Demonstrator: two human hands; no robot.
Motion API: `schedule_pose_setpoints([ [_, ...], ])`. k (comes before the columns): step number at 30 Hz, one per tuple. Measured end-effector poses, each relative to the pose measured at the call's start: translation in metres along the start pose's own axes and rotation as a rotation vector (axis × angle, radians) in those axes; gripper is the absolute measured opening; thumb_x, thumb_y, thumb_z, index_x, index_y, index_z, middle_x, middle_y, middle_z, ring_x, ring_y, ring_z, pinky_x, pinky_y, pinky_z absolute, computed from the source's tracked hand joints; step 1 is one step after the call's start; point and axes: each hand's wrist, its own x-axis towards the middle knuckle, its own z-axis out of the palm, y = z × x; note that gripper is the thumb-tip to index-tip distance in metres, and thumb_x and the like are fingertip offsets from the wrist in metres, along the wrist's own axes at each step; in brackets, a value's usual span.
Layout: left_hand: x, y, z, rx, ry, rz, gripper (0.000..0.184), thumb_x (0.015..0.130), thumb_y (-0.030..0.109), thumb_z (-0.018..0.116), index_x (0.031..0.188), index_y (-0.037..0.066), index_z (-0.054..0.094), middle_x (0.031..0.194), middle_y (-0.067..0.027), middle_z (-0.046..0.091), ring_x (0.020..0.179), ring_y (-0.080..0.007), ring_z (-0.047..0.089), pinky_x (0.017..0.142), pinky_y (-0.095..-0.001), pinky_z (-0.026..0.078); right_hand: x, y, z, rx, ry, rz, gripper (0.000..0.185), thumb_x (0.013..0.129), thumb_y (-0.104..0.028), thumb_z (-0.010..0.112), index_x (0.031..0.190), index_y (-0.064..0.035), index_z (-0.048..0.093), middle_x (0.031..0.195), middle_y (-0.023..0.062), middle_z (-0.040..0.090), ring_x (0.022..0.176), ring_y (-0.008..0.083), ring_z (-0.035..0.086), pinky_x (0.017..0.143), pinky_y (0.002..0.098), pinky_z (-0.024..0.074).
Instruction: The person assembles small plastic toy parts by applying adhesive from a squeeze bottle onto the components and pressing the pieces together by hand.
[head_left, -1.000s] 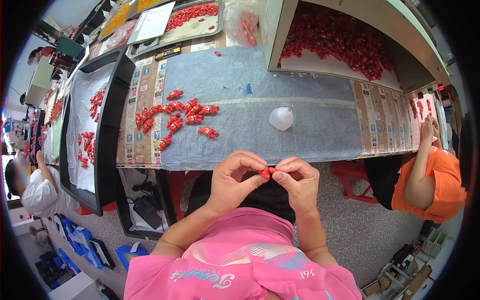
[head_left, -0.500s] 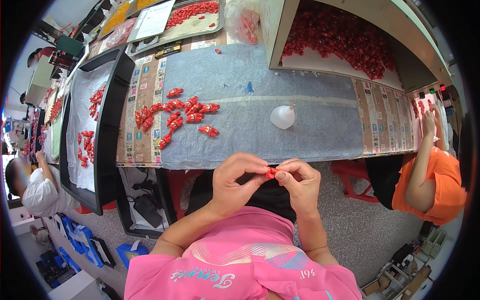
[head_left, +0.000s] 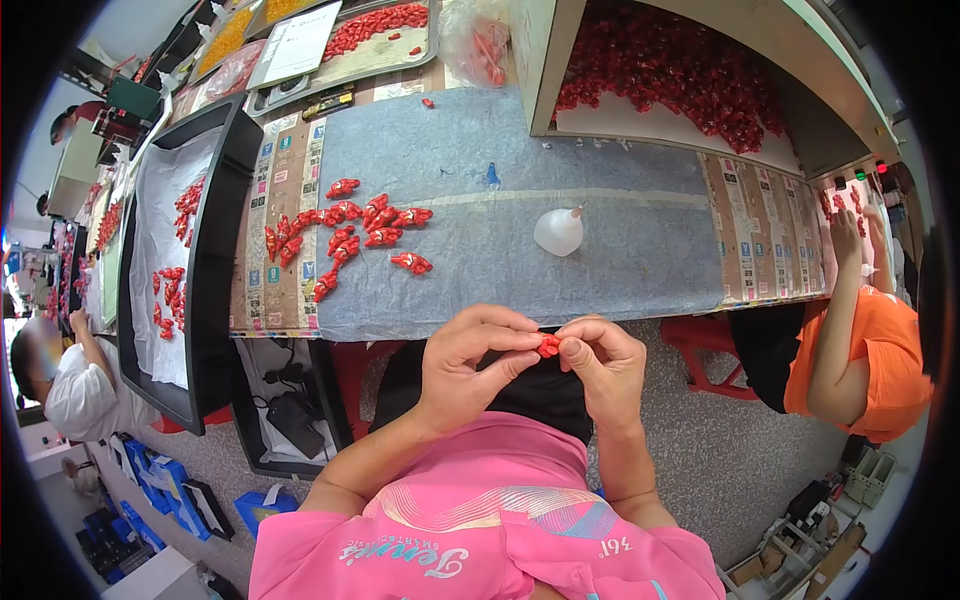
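Between the fingertips of both hands, just off the table's near edge, is a small red piece (head_left: pixel 549 346). My left hand (head_left: pixel 480 362) pinches its left side with thumb and fingers, and my right hand (head_left: pixel 603 368) pinches its right side. Beyond my hands lies a blue cloth (head_left: pixel 640 250) on the table. Several red figures (head_left: pixel 383 237) with light markings form a loose group on the cloth's left part. A white squeeze bottle (head_left: pixel 559 232) with a thin tip stands on the cloth, a little beyond my right hand.
A black tray (head_left: pixel 215 260) with white lining and red pieces stands at the left. An open-fronted box (head_left: pixel 545 70) holds a heap of red pieces at the back right. A metal tray (head_left: pixel 432 45) is at the back. Co-workers sit at left and right (head_left: pixel 860 360).
The red piece has turned slightly between my fingertips, and both hands still hold it. The view has shifted a little. The co-worker at the right has moved their hands.
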Motion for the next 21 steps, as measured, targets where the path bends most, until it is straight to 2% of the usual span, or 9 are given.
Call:
schedule_pose_setpoints([
  [4,-0.0021,-0.0034,0.001,-0.088,0.019,-0.037,0.021,0.074,-0.009,0.07,0.093,0.002,0.07,0.097,-0.0111,0.064,0.087,-0.0167,0.064,0.075,-0.0254,0.053,0.0018,-0.0024,0.0012,-0.068,0.012,-0.048,0.011,0.086,-0.009,0.067,0.089,0.0016,0.066,0.086,0.0063,0.064,0.076,0.0102,0.059,0.065,0.0223,0.0472],
  [9,-0.0026,-0.0004,0.0004,-0.053,0.01,-0.017,0.02,0.074,-0.01,0.07,0.09,0.002,0.07,0.096,-0.0116,0.064,0.087,-0.0172,0.065,0.075,-0.0253,0.054,0.0032,-0.0055,0.0032,-0.264,-0.005,-0.244,0.011,0.084,-0.009,0.068,0.085,0.0022,0.065,0.083,0.0091,0.064,0.075,0.0148,0.061,0.066,0.0249,0.0481],
  [14,-0.0038,-0.0012,-0.001,-0.059,0.001,-0.058,0.017,0.075,-0.01,0.069,0.088,0.001,0.07,0.097,-0.012,0.064,0.088,-0.0173,0.065,0.077,-0.025,0.054,0.0014,-0.0037,0.0043,-0.28,0.013,-0.285,0.012,0.082,-0.008,0.069,0.083,0.0025,0.064,0.081,0.0098,0.064,0.074,0.0162,0.061,0.064,0.026,0.0483],
  [19,-0.0033,-0.0036,-0.0014,-0.203,-0.037,-0.119,0.018,0.076,-0.012,0.068,0.088,0.001,0.07,0.1,-0.0125,0.063,0.088,-0.0175,0.065,0.079,-0.0255,0.055,-0.0003,-0.0047,0.0043,-0.29,0.016,-0.332,0.011,0.081,-0.008,0.07,0.083,0.0019,0.064,0.08,0.0099,0.065,0.072,0.0171,0.061,0.063,0.0269,0.0484],
  [21,-0.0034,-0.0031,-0.0012,-0.218,-0.038,-0.12,0.017,0.075,-0.011,0.069,0.087,0.001,0.07,0.099,-0.0132,0.063,0.088,-0.0189,0.065,0.079,-0.027,0.056,-0.0012,-0.0068,0.0053,-0.331,0.022,-0.403,0.011,0.081,-0.008,0.071,0.083,0.0011,0.064,0.078,0.0099,0.065,0.07,0.0182,0.061,0.062,0.0273,0.0484],
])
